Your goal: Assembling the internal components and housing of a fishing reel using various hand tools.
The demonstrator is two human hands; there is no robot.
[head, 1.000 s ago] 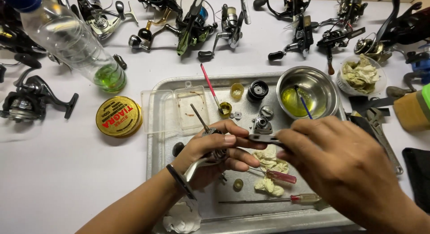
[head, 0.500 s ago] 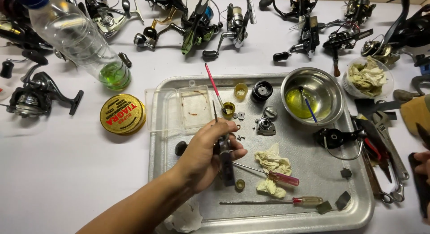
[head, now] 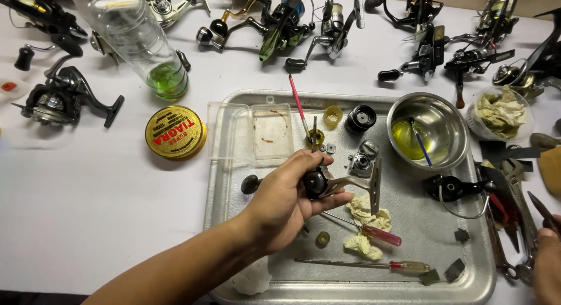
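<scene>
My left hand [head: 280,203] has its fingers [head: 327,200] curled around a dark reel body [head: 318,182], thumb pressed over the top, held just above the metal tray [head: 409,223]. A grey metal foot sticks out of the reel past my fingertips toward the right, and a black knob [head: 250,184] shows behind the heel of the hand. Just below my fingertips lie a crumpled rag [head: 365,214] and a red-handled screwdriver [head: 374,232]; a second, longer screwdriver [head: 362,264] lies nearer the tray's front rim. Beyond my fingers sit a clear plastic lid [head: 257,132], a pink-handled brush [head: 299,103], a yellow cap [head: 332,115], a black spool [head: 360,118] and small grey parts [head: 363,159]. Farther right of the fingertips stands a steel bowl [head: 429,130] of yellow liquid. My right hand [head: 546,264] is only at the picture's right edge, well apart from the reel, near pliers [head: 517,223]; I cannot tell whether its fingers are spread or closed. A gold round tin [head: 175,131] and a plastic bottle [head: 137,39] stand off the tray, beyond my wrist to the left.
</scene>
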